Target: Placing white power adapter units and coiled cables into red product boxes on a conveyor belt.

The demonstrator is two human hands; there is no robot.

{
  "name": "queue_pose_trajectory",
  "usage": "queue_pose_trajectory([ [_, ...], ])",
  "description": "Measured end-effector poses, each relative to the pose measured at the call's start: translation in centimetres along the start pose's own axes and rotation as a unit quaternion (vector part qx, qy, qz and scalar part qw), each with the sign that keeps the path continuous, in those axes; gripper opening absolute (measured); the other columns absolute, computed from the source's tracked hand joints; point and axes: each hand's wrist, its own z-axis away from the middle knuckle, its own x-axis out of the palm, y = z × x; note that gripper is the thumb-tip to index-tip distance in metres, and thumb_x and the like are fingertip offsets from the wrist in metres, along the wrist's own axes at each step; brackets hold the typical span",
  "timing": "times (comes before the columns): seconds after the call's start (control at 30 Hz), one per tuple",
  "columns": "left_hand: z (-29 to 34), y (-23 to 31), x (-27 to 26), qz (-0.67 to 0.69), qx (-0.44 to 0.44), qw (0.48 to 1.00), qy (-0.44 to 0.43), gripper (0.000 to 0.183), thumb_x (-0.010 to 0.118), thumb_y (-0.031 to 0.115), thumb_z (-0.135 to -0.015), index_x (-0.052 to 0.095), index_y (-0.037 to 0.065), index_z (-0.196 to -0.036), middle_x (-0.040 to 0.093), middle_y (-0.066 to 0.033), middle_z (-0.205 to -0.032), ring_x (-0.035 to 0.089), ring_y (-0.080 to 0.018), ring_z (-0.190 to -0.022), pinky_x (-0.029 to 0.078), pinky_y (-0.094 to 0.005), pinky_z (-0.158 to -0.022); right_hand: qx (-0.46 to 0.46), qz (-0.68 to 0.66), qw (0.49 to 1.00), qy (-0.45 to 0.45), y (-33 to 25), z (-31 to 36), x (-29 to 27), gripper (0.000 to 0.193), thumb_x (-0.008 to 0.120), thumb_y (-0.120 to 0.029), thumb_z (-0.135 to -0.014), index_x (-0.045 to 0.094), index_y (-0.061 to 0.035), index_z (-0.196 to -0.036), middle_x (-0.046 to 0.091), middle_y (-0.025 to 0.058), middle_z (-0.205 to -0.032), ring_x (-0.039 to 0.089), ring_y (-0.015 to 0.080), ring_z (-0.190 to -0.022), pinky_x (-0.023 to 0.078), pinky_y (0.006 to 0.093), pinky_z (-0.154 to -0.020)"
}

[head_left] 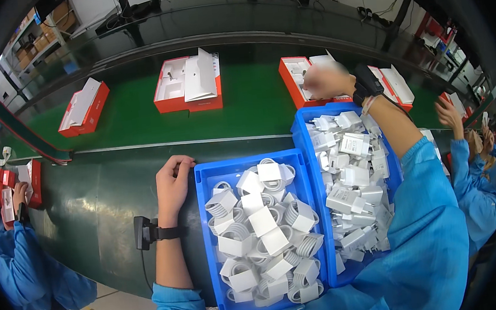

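Note:
My left hand [175, 181] rests on the dark green table beside a blue bin [206, 229] of coiled white cables [265, 221] with white paper wraps. Its fingers are curled in and nothing shows in them. Reaching forward over a second blue bin [308, 149], filled with white plug chargers [353, 175], my right arm ends at an open red and white box [295, 89]. There my right hand [327, 81] covers part of the box's inside. Blur smears its fingers, so I cannot see whether anything is in them.
More open red and white boxes stand along the green strip: one at left [84, 108], one in the middle [189, 86], one at right [394, 85]. Co-workers in blue sleeves work at left [14, 246] and right [478, 194]. A dark slanted bar [21, 124] rises at the left.

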Motion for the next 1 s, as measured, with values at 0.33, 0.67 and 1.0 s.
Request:
queue_pose_trajectory([
  [0.33, 0.3, -0.5, -0.5, 0.018, -0.025, 0.999, -0.013, 0.016, 0.057, 0.012, -0.097, 0.066, -0.001, -0.094, 0.067, -0.0046, -0.086, 0.060, -0.0099, -0.082, 0.047, -0.0225, -0.076, 0.039, -0.009, 0.997, 0.068, 3.6, 1.1, 3.1, 0.032, 0.077, -0.005, -0.067, 0.070, -0.0013, -0.098, 0.070, 0.0153, -0.095, 0.068, 0.0283, -0.092, 0.053, 0.0355, -0.083],
  [0.67, 0.2, -0.8, -0.9, -0.009, -0.004, 1.000, -0.011, 0.016, 0.052, 0.012, -0.099, 0.061, 0.001, -0.093, 0.064, -0.0060, -0.093, 0.058, -0.0118, -0.086, 0.046, -0.0249, -0.080, 0.082, -0.043, 0.991, 0.100, 3.5, 2.3, 2.0, 0.029, 0.076, -0.011, -0.068, 0.073, -0.0005, -0.096, 0.072, 0.0163, -0.091, 0.070, 0.0272, -0.084, 0.054, 0.0371, -0.077],
  [1.0, 0.9, -1.1, 1.0, -0.043, 0.036, 0.997, -0.054, 0.016, 0.055, 0.012, -0.097, 0.062, -0.002, -0.095, 0.065, -0.0041, -0.088, 0.058, -0.0099, -0.081, 0.047, -0.0229, -0.074, 0.008, 0.040, 0.979, 0.199, -1.1, 7.0, -0.4, 0.029, 0.066, -0.035, -0.083, 0.075, -0.0079, -0.084, 0.070, 0.0148, -0.079, 0.069, 0.0322, -0.080, 0.055, 0.0418, -0.072],
])
